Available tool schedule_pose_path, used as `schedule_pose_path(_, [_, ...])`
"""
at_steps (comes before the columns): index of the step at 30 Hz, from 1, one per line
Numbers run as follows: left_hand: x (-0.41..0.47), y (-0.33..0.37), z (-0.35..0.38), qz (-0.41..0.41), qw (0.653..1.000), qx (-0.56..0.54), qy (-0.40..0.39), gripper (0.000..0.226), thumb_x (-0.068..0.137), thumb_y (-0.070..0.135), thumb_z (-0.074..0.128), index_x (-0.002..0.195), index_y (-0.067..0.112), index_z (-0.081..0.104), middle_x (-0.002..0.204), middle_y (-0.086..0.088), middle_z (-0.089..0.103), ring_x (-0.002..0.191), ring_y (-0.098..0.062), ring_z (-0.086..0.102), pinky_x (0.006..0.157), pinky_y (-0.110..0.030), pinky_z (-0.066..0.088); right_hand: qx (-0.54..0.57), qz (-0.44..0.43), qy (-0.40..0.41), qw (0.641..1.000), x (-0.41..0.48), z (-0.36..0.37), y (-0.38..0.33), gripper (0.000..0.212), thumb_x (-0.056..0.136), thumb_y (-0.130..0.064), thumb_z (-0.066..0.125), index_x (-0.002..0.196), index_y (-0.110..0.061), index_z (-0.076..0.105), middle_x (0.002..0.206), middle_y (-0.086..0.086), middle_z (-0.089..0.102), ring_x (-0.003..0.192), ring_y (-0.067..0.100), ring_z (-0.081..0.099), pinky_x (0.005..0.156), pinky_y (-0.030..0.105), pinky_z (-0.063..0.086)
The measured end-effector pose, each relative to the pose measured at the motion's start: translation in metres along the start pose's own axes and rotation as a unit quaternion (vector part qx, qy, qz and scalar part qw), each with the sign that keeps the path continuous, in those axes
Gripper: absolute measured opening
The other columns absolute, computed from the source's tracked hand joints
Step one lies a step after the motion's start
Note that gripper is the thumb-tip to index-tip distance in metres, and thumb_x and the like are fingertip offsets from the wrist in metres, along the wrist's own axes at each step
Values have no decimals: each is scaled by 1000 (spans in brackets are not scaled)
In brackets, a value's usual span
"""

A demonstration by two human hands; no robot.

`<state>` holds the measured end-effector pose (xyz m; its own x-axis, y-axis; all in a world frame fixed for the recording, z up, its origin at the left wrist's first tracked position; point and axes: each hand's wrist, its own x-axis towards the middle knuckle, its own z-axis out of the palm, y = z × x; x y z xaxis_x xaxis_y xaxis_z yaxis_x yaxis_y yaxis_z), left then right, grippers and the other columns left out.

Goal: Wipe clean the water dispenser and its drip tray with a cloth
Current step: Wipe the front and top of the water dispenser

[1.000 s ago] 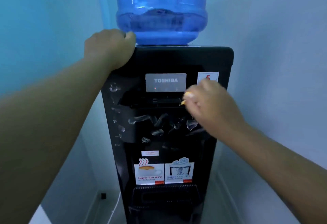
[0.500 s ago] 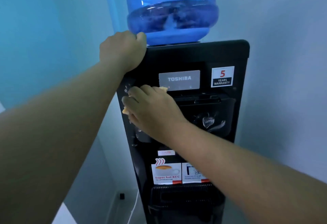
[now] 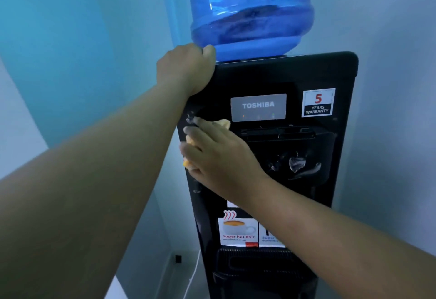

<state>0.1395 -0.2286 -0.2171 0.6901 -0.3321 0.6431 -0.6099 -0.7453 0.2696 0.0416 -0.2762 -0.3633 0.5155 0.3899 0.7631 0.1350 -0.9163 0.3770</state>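
Observation:
The black water dispenser point(image 3: 325, 72) stands in front of me with a blue water bottle point(image 3: 252, 15) on top. My left hand point(image 3: 186, 70) grips its top left corner, fingers curled over the top edge. My right hand point(image 3: 219, 154) holds a yellow cloth point(image 3: 224, 123) against the left side of the front panel, fingers bent over it. The cloth is mostly hidden under the hand. Water smears point(image 3: 297, 164) remain on the tap recess at the right. Low down, the black drip tray point(image 3: 259, 261) juts from the front, and my right forearm covers part of it.
Pale blue walls close in on both sides of the dispenser. A white cable point(image 3: 193, 275) and a small dark socket point(image 3: 178, 258) are near the floor at the left. Hot and cold stickers point(image 3: 238, 230) sit above the tray.
My right hand swept with the cloth from the right of the front panel to its left side. Many smears there are gone. My left hand kept its grip while the view shifted.

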Motion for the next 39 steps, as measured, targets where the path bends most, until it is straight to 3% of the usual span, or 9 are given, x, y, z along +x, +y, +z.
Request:
schedule_pose_path(4, [0, -2, 3, 1, 1000, -6, 9, 44, 97, 37, 28, 108, 14, 63, 116, -14, 61, 94, -33, 49, 77, -35, 31, -34, -179, -64, 981, -23, -19, 47, 34, 86, -25, 55, 117, -16, 67, 132, 9, 60, 133, 33, 47, 110, 44, 38])
schedule_pose_path(7, [-1, -2, 7, 2, 1000, -23, 21, 40, 97, 36, 26, 93, 12, 57, 97, -10, 57, 87, -32, 48, 74, -35, 32, -63, -90, -53, 993, -33, -26, 57, 59, 88, -31, 58, 144, -17, 46, 149, 13, 45, 138, 29, 42, 111, 42, 38])
schedule_pose_path(10, [0, -4, 8, 6, 1000, -17, 22, 37, 97, 37, 26, 92, 14, 54, 92, -7, 52, 87, -31, 47, 75, -35, 32, -69, 12, -24, 997, -10, 4, 12, 59, 85, -28, 56, 138, -2, 50, 143, 18, 50, 134, 31, 47, 110, 42, 40])
schedule_pose_path(16, [9, -3, 11, 9, 999, -18, 29, 37, 97, 37, 26, 91, 13, 53, 86, -6, 51, 87, -32, 47, 74, -35, 32, -135, -192, -70, 970, -49, -19, 70, 45, 97, -30, 49, 138, -12, 53, 153, 15, 38, 143, 31, 33, 113, 47, 34])
schedule_pose_path(22, [15, -3, 12, 21, 999, -3, 28, 37, 97, 37, 25, 91, 12, 53, 92, -8, 53, 86, -32, 47, 73, -35, 32, -126, 10, 25, 992, -33, 17, 29, 55, 97, -33, 52, 147, -15, 39, 151, 29, 33, 141, 41, 32, 115, 49, 29])
schedule_pose_path(25, [16, -1, 13, 19, 999, -8, 31, 38, 96, 37, 25, 92, 12, 53, 92, -9, 53, 87, -33, 47, 74, -36, 33, -173, -50, -27, 983, -33, 27, 18, 57, 103, -32, 31, 151, -2, 24, 155, 22, 28, 145, 36, 25, 118, 47, 22])
schedule_pose_path(28, [18, -3, 12, 5, 999, -18, 35, 37, 97, 37, 24, 94, 12, 52, 95, -9, 52, 89, -32, 46, 76, -36, 32, -228, -199, -104, 948, -65, -1, 56, 65, 101, -33, 46, 153, -3, 21, 160, 17, 18, 149, 30, 16, 120, 44, 16])
schedule_pose_path(33, [18, -2, 13, 16, 999, -15, 27, 36, 98, 38, 23, 97, 15, 51, 99, -9, 53, 89, -30, 45, 76, -35, 32, -207, -67, -25, 976, -46, 22, 26, 62, 95, -37, 43, 150, -10, 34, 158, 21, 18, 147, 35, 19, 120, 47, 17])
schedule_pose_path(39, [20, -3, 12, 12, 999, -20, 45, 43, 96, 42, 25, 103, 14, 58, 116, -14, 61, 91, -31, 46, 77, -36, 32, -247, -188, -129, 942, -89, 17, 37, 55, 99, -7, 21, 154, -13, 23, 162, 13, 16, 149, 29, 15, 122, 45, 8])
